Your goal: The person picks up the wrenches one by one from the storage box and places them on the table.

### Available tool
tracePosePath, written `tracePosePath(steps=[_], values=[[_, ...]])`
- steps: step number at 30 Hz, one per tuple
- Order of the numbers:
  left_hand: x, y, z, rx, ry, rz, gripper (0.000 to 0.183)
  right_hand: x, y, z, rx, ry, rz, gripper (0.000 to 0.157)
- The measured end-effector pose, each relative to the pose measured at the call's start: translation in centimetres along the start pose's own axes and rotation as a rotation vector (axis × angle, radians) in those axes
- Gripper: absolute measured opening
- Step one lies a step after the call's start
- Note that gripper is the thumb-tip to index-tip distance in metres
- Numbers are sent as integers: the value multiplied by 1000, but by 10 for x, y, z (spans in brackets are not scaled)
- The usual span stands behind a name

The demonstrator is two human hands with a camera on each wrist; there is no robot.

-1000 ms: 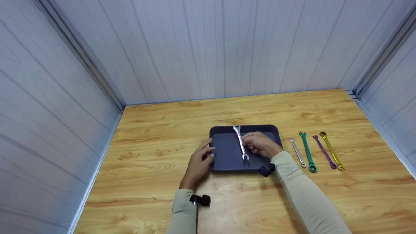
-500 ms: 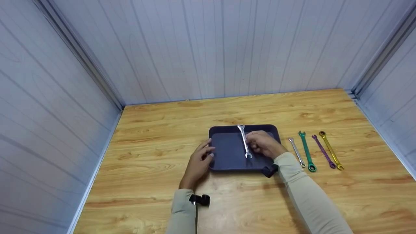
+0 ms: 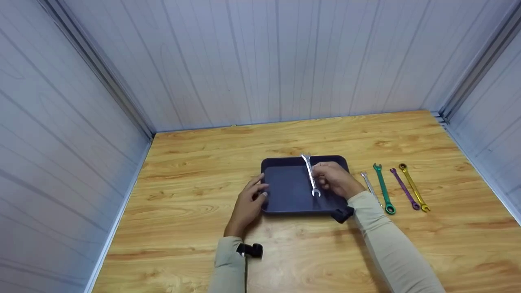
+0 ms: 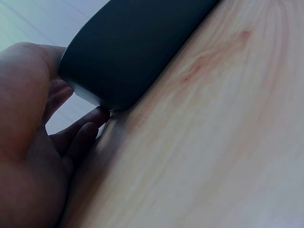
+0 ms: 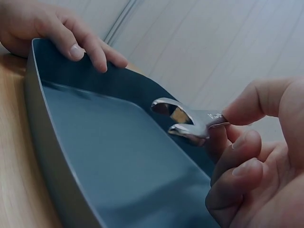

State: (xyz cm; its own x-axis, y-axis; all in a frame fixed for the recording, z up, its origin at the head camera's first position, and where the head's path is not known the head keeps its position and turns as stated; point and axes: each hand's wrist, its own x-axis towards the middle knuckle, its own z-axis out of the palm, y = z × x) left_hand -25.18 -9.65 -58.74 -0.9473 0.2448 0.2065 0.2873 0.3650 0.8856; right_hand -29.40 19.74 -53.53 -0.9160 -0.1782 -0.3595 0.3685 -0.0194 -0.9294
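Observation:
My right hand (image 3: 334,177) pinches a silver double open-end wrench (image 3: 311,175) by its middle, between thumb and fingers. The wrench is over the right half of a dark tray (image 3: 285,187), its far jaw overlapping the back rim in the head view. One open jaw shows up close in the right wrist view, above the tray's floor (image 5: 118,156). At the tray's left side, my left hand (image 3: 247,203) rests with spread fingers at the rim. Fingertips hang over that rim in the right wrist view; other fingers (image 4: 83,135) reach the tray's outer base in the left wrist view.
Right of the tray lie a small silver wrench (image 3: 369,185), a green wrench (image 3: 383,189), a purple wrench (image 3: 405,188) and a yellow wrench (image 3: 414,186). They lie side by side on the wooden table (image 3: 195,179). Pale panelled walls (image 3: 260,61) enclose the back and sides.
My right hand has moved a little to the right with the wrench, from the tray's middle toward its right side. The left hand and the tray have stayed in place.

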Motion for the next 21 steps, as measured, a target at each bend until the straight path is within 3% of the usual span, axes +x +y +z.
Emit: tracePosePath(steps=[21], values=[[2,-2,1,-19,14,21,26,-5,-3,-13,8,4,-18,14]])
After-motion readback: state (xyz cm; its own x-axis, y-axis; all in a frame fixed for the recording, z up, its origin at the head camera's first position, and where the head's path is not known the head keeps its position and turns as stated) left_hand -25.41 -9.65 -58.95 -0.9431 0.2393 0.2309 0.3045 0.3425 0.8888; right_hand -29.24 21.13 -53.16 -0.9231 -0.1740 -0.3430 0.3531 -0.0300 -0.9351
